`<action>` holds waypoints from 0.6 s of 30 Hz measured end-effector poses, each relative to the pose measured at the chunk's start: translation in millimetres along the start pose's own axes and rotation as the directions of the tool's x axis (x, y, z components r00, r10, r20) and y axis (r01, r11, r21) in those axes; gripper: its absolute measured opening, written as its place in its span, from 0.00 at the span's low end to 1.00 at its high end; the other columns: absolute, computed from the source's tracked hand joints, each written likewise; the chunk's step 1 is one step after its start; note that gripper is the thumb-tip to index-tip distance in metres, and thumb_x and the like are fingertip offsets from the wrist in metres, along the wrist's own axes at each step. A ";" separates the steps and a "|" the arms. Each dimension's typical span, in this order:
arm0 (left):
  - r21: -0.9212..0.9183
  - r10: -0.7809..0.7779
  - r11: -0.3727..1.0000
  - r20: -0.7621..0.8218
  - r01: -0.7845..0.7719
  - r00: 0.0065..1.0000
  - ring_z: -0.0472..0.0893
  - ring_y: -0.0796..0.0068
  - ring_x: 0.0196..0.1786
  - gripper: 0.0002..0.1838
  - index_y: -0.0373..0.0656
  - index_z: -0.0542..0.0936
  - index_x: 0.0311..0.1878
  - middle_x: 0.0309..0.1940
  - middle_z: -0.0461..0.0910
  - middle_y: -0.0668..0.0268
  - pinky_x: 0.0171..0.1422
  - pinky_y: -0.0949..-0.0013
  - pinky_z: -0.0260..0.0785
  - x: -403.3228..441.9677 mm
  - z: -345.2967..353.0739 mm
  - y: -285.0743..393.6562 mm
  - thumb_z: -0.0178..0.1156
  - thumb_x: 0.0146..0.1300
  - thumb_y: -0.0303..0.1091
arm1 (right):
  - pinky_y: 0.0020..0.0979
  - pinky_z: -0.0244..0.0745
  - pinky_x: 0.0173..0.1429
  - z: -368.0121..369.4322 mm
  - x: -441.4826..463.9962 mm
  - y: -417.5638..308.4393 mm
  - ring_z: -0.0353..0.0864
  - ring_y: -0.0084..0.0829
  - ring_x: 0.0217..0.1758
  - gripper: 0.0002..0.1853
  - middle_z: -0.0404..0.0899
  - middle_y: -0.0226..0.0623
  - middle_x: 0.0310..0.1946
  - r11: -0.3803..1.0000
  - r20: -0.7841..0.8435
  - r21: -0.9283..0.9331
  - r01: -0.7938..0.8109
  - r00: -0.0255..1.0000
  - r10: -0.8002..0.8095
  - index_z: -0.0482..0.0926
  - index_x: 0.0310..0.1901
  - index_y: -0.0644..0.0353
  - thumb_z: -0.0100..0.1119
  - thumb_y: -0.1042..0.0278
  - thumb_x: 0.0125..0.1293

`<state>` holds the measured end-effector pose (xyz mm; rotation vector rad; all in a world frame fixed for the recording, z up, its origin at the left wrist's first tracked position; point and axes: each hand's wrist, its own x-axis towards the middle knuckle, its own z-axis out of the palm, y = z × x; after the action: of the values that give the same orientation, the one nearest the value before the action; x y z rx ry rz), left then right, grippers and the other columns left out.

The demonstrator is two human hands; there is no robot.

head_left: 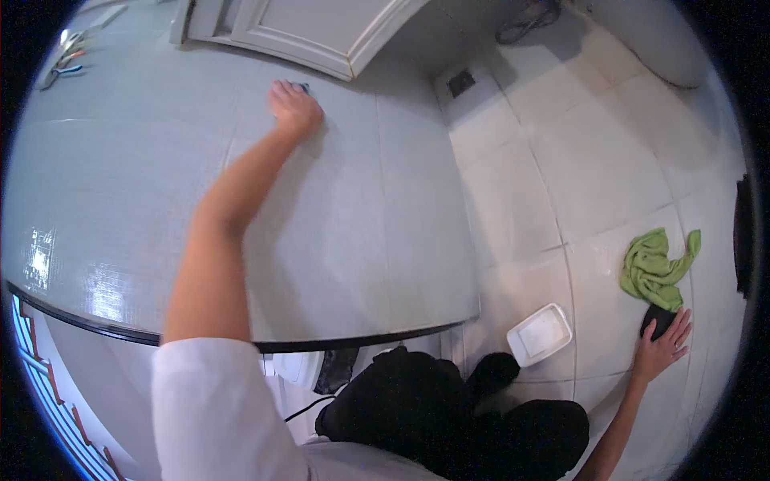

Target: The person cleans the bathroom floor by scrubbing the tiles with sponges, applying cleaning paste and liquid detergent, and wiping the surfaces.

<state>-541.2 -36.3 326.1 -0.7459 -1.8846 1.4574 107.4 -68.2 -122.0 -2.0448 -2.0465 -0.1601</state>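
My left hand [295, 110] is pressed down on the grey tiled surface [337, 200] near the white cabinet door, its fingers closed over a small dark thing [302, 86] that shows only at its edge. At the lower right, my right hand [664, 346] rests on the pale floor tiles with its fingers spread, touching a black object [657, 321]. A crumpled green cloth [655, 266] lies just beyond that object. Between my knees and the cloth sits a white rectangular container [540, 335] on the floor.
A white framed cabinet door [297, 28] stands at the top. Tools [67, 70] lie at the far upper left. The raised surface has a black front edge [305, 346]. A floor drain [461, 82] and a dark coil [527, 24] are at the upper right.
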 end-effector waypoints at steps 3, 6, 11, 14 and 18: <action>-0.020 0.167 0.986 0.041 -0.167 0.985 0.46 0.42 0.76 0.32 0.29 0.57 0.70 0.72 0.50 0.41 0.75 0.44 0.39 -29.6 8.1 42.8 0.39 0.66 0.39 | 0.58 0.46 0.73 -1.4 3.2 1.4 0.46 0.36 0.78 0.35 0.49 0.26 0.75 1.000 -0.013 0.029 0.000 1.000 0.000 0.54 0.73 0.46 0.48 0.48 0.67; -0.090 0.469 0.883 0.146 -0.461 0.871 0.50 0.46 0.75 0.32 0.30 0.58 0.69 0.72 0.53 0.45 0.76 0.46 0.39 -71.3 -4.7 59.0 0.40 0.66 0.40 | 0.59 0.45 0.73 -1.4 -1.8 0.1 0.45 0.36 0.78 0.35 0.48 0.26 0.76 0.999 -0.013 0.042 0.010 1.000 -0.009 0.53 0.73 0.47 0.49 0.49 0.66; 0.003 0.163 0.987 -0.066 -0.164 0.984 0.51 0.47 0.75 0.38 0.32 0.60 0.69 0.72 0.55 0.48 0.75 0.49 0.45 -12.8 19.4 20.8 0.50 0.63 0.52 | 0.59 0.43 0.73 0.4 -0.6 3.8 0.45 0.36 0.78 0.35 0.49 0.26 0.75 0.999 0.022 0.044 0.003 1.000 -0.004 0.54 0.72 0.48 0.50 0.50 0.65; -0.063 0.096 0.994 0.102 -0.090 0.990 0.46 0.47 0.77 0.35 0.34 0.54 0.72 0.74 0.49 0.48 0.77 0.48 0.38 -23.0 -26.8 31.2 0.42 0.67 0.44 | 0.59 0.43 0.73 -1.7 0.0 1.8 0.46 0.36 0.78 0.35 0.49 0.26 0.75 0.998 0.011 0.057 0.012 1.000 -0.013 0.55 0.72 0.48 0.50 0.51 0.65; -0.178 0.416 0.900 0.071 -0.398 0.907 0.49 0.48 0.76 0.35 0.37 0.56 0.72 0.74 0.50 0.49 0.76 0.47 0.41 -22.4 39.8 157.4 0.45 0.66 0.48 | 0.58 0.43 0.73 0.5 -2.0 4.4 0.47 0.36 0.78 0.35 0.50 0.27 0.75 0.998 -0.015 0.049 0.030 0.999 -0.029 0.55 0.72 0.48 0.49 0.51 0.65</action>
<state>-548.9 -42.1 162.5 -1.2223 -2.0285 1.6346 111.6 -69.9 -123.4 -1.9793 -2.0520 -0.1277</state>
